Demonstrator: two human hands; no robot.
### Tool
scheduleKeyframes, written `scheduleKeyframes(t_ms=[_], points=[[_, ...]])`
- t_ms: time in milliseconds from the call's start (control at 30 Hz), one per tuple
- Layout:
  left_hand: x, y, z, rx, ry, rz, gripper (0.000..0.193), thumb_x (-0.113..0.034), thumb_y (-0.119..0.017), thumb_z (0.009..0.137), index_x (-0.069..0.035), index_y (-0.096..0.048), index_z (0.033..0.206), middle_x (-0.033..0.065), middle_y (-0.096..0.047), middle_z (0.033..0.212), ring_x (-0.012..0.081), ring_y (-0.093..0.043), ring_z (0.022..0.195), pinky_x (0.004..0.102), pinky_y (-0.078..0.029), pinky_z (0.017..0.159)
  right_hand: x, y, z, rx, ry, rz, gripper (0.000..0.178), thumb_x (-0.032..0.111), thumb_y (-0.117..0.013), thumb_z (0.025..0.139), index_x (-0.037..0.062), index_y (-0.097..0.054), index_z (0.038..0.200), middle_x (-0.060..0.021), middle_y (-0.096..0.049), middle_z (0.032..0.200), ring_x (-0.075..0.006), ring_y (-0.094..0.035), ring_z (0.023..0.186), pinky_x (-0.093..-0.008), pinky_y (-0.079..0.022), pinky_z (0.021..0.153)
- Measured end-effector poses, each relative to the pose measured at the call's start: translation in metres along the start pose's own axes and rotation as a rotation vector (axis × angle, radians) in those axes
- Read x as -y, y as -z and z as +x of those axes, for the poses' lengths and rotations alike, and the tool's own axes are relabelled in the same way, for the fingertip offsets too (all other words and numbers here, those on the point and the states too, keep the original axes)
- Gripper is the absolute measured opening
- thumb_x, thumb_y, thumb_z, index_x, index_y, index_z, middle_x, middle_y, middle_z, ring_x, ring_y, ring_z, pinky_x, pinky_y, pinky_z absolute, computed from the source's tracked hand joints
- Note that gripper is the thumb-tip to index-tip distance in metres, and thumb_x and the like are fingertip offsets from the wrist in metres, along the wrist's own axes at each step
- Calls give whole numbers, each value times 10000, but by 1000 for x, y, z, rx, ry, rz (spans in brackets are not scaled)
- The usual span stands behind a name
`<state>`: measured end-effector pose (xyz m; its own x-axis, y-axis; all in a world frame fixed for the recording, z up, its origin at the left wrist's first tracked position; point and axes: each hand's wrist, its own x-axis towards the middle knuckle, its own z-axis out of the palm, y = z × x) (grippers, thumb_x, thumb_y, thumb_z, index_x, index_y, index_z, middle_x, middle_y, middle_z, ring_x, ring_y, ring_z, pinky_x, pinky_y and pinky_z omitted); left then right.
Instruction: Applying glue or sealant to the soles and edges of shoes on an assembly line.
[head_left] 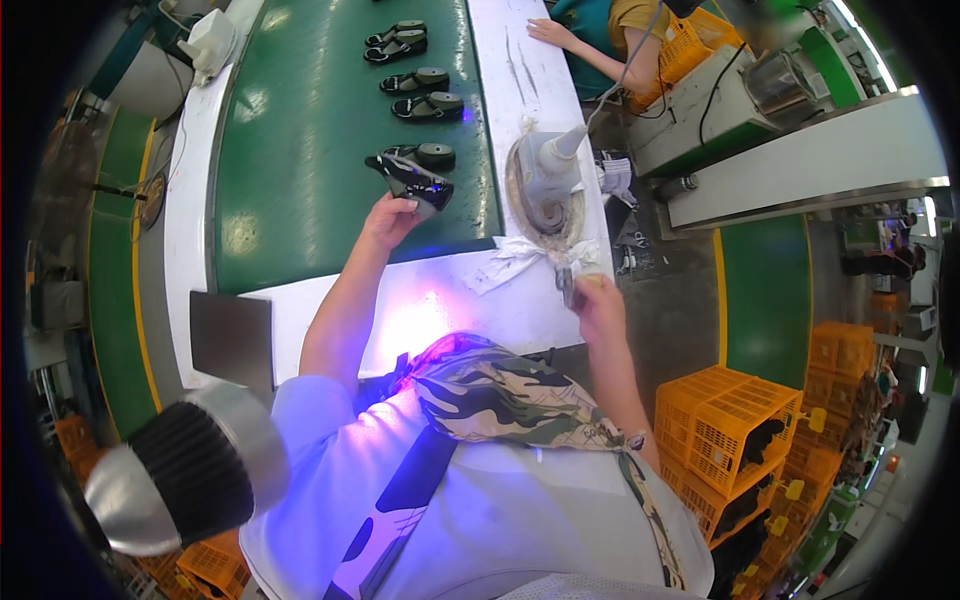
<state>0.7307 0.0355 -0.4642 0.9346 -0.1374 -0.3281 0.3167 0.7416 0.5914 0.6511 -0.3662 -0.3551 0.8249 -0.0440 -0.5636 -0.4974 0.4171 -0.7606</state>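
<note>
My left hand is closed on a glossy black shoe, lifted over the near part of the green conveyor belt. Just behind it lies another dark shoe, partly covered by the held one. Beside the belt, my right hand has its fingers pinched on a small greyish piece whose kind I cannot make out. That piece is near a stained oval holder, in which a translucent white bottle with a cone-shaped nozzle stands. White crumpled paper lies near the holder's base.
Several dark shoes stand in pairs farther up the belt. Another person's hand rests on the white table edge at the far right. Orange crates are stacked to my right. A silver and black lamp-like fixture looms at lower left.
</note>
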Motion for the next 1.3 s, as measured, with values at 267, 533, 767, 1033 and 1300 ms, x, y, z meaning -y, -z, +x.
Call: scheduleKeyframes(t_ms=[267,533,767,1033,1300], points=[[-68,-80,-91,305,-262,162,770,-127,-833,654,-23,-486,1333,119,-613,1283,260,-602,1171,399,-466,1031,21,-65,33,255,3,-34,157,92,-710,862,95,-566,925,1,-609,791,-115,-582,675,-279,-479,628],[-37,-135,-160,-42,-754,1112,569,-48,-845,712,2,-579,1212,142,-664,1189,223,-655,1092,355,-529,957,34,-157,30,567,257,-172,204,31,-768,799,35,-587,891,-29,-619,832,-95,-592,729,-250,-494,639],[-43,-136,-187,-124,-1311,1546,470,-20,-816,726,5,-614,1150,217,-675,1144,317,-682,1051,382,-549,930,31,-207,0,773,314,-113,208,-33,-761,772,19,-574,844,-17,-590,759,-73,-553,639,-219,-457,556],[-40,-163,-211,-214,-1416,1746,413,-76,-769,703,-3,-631,1085,201,-688,1101,356,-692,986,431,-553,851,19,-216,1,872,300,-136,200,-29,-753,768,22,-576,845,-1,-576,745,-69,-536,624,-222,-444,549],[-30,-169,-215,-386,-1268,1874,413,-78,-751,708,-6,-634,1098,189,-685,1124,348,-688,989,425,-545,831,26,-205,-12,1029,-26,-114,178,-50,-701,784,53,-564,832,-42,-614,876,-113,-601,779,-277,-495,675]])
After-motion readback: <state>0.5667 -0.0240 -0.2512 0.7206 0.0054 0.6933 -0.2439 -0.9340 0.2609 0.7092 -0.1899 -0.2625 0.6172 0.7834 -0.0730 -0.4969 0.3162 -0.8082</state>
